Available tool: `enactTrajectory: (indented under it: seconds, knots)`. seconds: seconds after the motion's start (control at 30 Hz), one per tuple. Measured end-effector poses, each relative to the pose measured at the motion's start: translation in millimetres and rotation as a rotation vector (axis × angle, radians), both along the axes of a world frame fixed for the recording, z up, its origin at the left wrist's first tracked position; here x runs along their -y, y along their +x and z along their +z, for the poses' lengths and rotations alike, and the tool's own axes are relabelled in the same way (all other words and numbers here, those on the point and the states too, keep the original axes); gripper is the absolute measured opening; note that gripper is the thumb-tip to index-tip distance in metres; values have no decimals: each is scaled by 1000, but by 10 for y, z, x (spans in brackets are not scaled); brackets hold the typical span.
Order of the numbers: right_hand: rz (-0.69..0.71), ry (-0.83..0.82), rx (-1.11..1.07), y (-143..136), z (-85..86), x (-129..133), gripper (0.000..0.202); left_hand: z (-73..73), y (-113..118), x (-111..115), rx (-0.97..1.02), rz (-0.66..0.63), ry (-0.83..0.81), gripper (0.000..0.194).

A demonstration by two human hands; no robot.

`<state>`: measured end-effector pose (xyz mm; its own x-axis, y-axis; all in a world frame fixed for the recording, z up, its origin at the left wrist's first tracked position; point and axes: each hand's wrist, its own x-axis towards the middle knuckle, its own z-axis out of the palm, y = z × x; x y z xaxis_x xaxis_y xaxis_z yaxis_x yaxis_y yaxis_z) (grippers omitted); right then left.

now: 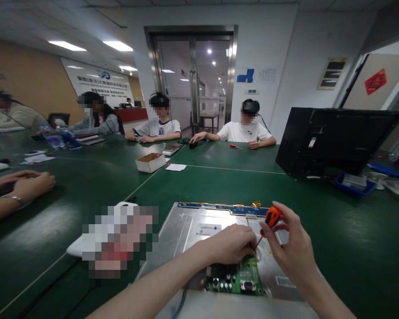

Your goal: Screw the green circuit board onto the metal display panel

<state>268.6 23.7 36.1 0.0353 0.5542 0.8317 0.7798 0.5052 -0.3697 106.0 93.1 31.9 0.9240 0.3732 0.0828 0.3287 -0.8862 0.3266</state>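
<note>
Orange-and-black screwdriver (272,216), in the right hand (294,248): handle pinched between thumb and fingers, raised above the metal panel (173,235). Long axis slants; handle up and to the right, thin shaft running down-left toward the green circuit board (234,285). Tip end close by the board's far right corner; contact cannot be made out.

Board lies on the panel, left of and nearer the wearer than the right hand. Left hand (234,243) is the nearer one, over the board's far edge, fingers bent in narrow beside the shaft. Whether they grip anything: cannot tell, fingertips partly hidden. Blue strip (216,209) along the panel's far edge, beyond both hands.

Containers, both on the green bench (96,177). Small open pale box (148,167), ahead and left of the panel, something red inside. Blue tray (355,191), far right, before the black screen (332,137); a clear or greyish piece (354,180) in it.
</note>
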Motion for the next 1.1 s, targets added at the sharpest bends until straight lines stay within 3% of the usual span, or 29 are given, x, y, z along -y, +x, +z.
enactTrajectory:
  seconds: [0.53, 0.8, 1.1]
  knots:
    - [38, -44, -68, -6, -21, -6, 38, -11, -2, -9, -1, 30, -54, 5]
    - [9, 30, -50, -14, -15, -16, 37, -66, -19, -22, 37, -34, 4, 8]
    - [8, 49, -4, -18, 15, 0, 33, -29, -2, -13, 4, 0, -22, 4]
